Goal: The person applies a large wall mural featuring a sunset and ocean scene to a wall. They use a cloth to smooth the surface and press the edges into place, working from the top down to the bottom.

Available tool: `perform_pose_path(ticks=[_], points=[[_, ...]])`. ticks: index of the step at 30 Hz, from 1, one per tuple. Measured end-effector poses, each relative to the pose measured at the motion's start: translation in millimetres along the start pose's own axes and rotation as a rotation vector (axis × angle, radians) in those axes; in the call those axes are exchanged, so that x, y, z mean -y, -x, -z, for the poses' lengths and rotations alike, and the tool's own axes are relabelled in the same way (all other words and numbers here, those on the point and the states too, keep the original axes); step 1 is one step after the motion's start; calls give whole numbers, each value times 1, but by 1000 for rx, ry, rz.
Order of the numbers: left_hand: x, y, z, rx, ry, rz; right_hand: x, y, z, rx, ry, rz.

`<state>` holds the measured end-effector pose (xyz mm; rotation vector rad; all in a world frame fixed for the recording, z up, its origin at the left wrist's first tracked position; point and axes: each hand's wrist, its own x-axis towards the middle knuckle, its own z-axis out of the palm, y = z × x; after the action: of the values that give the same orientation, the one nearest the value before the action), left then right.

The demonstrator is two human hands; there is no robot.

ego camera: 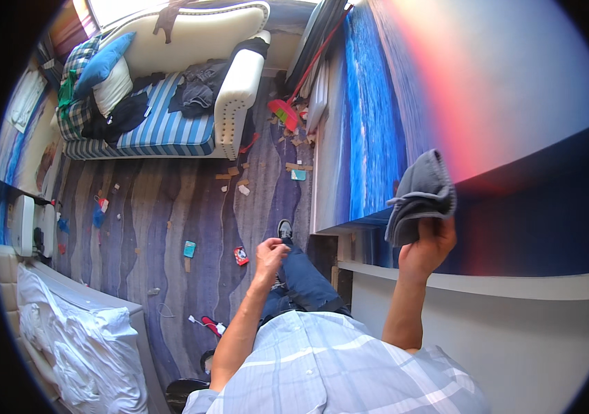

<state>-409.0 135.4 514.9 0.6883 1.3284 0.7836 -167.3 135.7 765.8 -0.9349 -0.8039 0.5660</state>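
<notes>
My right hand grips a bunched grey cloth, raised at the right in front of a wall with a blue and red picture. Nearer the centre, my left hand hangs above my leg with its fingers curled and the thumb close to them; whether something small is between the fingertips I cannot tell. Beyond my hands stands a white sofa with a blue-striped seat cushion. Dark clothes lie on that seat, beside a blue pillow and a white pillow.
A red-handled broom leans by the wall, with cardboard scraps around it. Small boxes and other litter lie scattered on the striped floor. At the lower left is a bed with a rumpled white sheet. A white ledge runs along the right.
</notes>
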Motion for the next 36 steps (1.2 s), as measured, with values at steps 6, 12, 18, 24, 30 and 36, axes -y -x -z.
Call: perform_pose_path(ticks=[6,12,18,24,30,36], points=[[-41,-17,-10,186,-62,-52,-64,-27,-32,96,-527,-580],[-152,-71,-13,141,-76,-160,-144,-69,-44,-12,-607,-775],[-249,-155,-79,270,-5,-288,-130,-174,-75,-57,-431,-520],[-321,-196,-119,475,-621,-643,-126,-235,-94,-140,-271,-366],[-360,-267,-112,590,-1057,-800,-144,-224,-84,-249,-124,-469],[-372,-306,-177,789,-927,-864,-149,-223,-96,-347,-89,-457]])
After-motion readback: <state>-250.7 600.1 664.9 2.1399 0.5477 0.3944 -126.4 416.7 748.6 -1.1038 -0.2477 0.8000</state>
